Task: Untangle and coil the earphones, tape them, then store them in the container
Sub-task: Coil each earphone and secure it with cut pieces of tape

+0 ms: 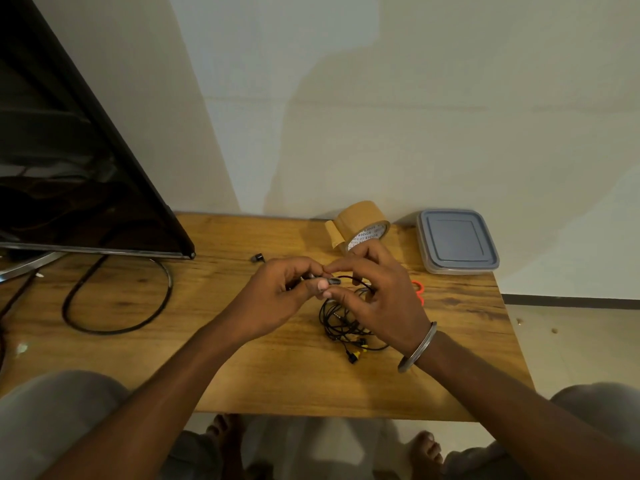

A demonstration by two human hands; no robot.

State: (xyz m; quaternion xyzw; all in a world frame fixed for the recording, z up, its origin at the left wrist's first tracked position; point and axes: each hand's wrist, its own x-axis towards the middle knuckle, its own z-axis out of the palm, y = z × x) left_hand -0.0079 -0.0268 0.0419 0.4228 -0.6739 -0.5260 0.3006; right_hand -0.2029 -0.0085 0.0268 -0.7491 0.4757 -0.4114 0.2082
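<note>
- Above the middle of the wooden table, my left hand and right hand pinch the earphones at a small inline piece; the tangle lies beneath.
- Bare board runs to the near edge.
- By the wall, the lidded container (contents hidden) sits beside the tape roll; a monitor crowds the left.
</note>
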